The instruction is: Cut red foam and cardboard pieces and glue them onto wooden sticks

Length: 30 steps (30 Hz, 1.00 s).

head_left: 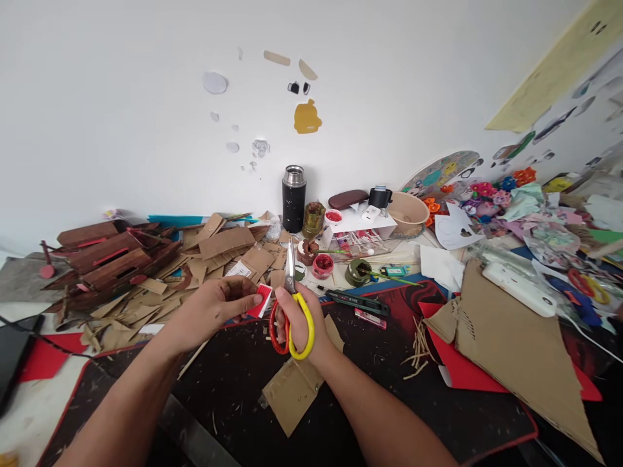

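Note:
Between the thumb and fingers of my left hand [214, 311] is a small piece of red paper [261, 301] with a white edge. My right hand [311, 324] grips a pair of scissors [291, 266], one handle loop red and the other yellow. The blades point up and away, looking nearly closed, just right of the red paper and apart from it. Below my right hand a cut piece of cardboard [292, 392] lies on the dark mat [233, 389].
Cardboard scraps [131, 318] and brown model pieces [107, 250] heap at the left. Open paint jars [359, 272], a black flask [294, 201] and a box cutter [357, 301] stand or lie ahead. To the right, a large cardboard sheet [516, 344] covers red paper [467, 370].

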Each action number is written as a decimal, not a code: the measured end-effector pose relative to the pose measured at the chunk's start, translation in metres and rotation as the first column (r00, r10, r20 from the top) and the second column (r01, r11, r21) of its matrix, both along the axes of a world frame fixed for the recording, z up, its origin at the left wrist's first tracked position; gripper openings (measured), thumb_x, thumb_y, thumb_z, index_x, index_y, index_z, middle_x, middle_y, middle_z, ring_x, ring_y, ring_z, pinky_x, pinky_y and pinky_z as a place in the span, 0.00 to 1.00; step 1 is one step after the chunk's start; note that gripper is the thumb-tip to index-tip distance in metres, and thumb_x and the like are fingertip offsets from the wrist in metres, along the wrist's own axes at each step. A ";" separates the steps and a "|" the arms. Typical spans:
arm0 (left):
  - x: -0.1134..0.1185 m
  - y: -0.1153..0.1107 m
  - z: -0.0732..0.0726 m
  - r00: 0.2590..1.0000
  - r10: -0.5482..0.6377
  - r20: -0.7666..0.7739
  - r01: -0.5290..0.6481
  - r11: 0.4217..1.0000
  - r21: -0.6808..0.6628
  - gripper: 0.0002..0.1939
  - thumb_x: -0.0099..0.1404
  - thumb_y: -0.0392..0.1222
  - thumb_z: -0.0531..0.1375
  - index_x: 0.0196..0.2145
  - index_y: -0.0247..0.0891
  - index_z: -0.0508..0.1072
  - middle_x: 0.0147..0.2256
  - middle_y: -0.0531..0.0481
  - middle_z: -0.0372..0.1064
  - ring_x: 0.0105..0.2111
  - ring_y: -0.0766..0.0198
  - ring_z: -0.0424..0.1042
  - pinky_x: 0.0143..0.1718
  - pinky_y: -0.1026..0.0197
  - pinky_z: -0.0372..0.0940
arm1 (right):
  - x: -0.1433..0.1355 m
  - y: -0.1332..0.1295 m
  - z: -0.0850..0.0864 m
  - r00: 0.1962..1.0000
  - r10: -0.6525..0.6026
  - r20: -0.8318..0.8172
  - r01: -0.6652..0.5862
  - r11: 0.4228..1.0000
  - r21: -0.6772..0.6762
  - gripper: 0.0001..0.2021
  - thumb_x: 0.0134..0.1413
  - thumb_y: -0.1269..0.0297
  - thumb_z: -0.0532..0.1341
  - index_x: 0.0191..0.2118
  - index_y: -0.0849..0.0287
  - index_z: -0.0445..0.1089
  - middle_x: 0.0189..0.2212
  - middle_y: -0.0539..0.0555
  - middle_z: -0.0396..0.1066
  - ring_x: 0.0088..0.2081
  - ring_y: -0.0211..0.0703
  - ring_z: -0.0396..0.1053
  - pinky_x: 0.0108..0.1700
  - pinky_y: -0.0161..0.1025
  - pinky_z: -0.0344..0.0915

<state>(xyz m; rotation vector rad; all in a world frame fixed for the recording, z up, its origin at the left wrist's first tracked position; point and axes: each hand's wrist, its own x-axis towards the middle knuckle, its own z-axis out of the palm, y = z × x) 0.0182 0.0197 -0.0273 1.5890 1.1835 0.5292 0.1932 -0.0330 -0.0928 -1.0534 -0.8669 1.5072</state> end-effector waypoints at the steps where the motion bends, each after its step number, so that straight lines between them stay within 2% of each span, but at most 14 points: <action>1: 0.001 0.000 0.000 1.000 0.007 0.004 -0.007 1.000 -0.017 0.22 0.54 0.64 0.73 0.28 0.41 0.79 0.26 0.52 0.73 0.27 0.60 0.67 0.30 0.61 0.64 | 0.000 0.000 0.000 1.000 0.006 0.001 -0.006 1.000 0.003 0.24 0.60 0.37 0.67 0.37 0.54 0.63 0.15 0.39 0.62 0.13 0.35 0.60 0.14 0.30 0.58; 4: 0.001 -0.001 -0.003 1.000 0.006 0.011 -0.005 0.998 -0.065 0.22 0.53 0.63 0.74 0.28 0.41 0.80 0.26 0.53 0.74 0.27 0.60 0.68 0.30 0.61 0.65 | -0.001 -0.001 0.000 1.000 0.016 0.006 -0.016 1.000 0.012 0.24 0.59 0.38 0.68 0.39 0.54 0.65 0.15 0.39 0.62 0.13 0.35 0.59 0.14 0.31 0.59; 11: 0.001 -0.002 -0.012 1.000 -0.001 0.023 0.004 0.994 -0.112 0.23 0.54 0.64 0.74 0.30 0.40 0.80 0.26 0.52 0.74 0.27 0.59 0.70 0.29 0.61 0.67 | -0.002 0.000 -0.003 1.000 -0.021 0.010 0.021 1.000 0.005 0.23 0.59 0.39 0.69 0.36 0.54 0.63 0.15 0.39 0.61 0.12 0.34 0.59 0.14 0.30 0.59; 25: 0.010 -0.004 -0.005 0.998 -0.001 0.066 0.010 0.991 -0.133 0.24 0.50 0.64 0.76 0.27 0.41 0.77 0.24 0.54 0.71 0.25 0.61 0.68 0.28 0.61 0.67 | -0.004 -0.001 -0.003 0.999 -0.030 0.011 0.030 1.000 -0.005 0.24 0.59 0.37 0.67 0.35 0.54 0.64 0.14 0.39 0.61 0.11 0.34 0.58 0.13 0.29 0.58; 30: 0.011 -0.004 -0.007 0.997 0.004 0.083 0.009 0.988 -0.155 0.26 0.49 0.65 0.76 0.27 0.41 0.76 0.24 0.54 0.71 0.25 0.61 0.69 0.29 0.60 0.67 | -0.003 -0.001 -0.002 0.999 -0.032 0.025 0.032 0.999 -0.023 0.24 0.59 0.37 0.67 0.36 0.54 0.64 0.14 0.39 0.61 0.11 0.34 0.59 0.12 0.29 0.58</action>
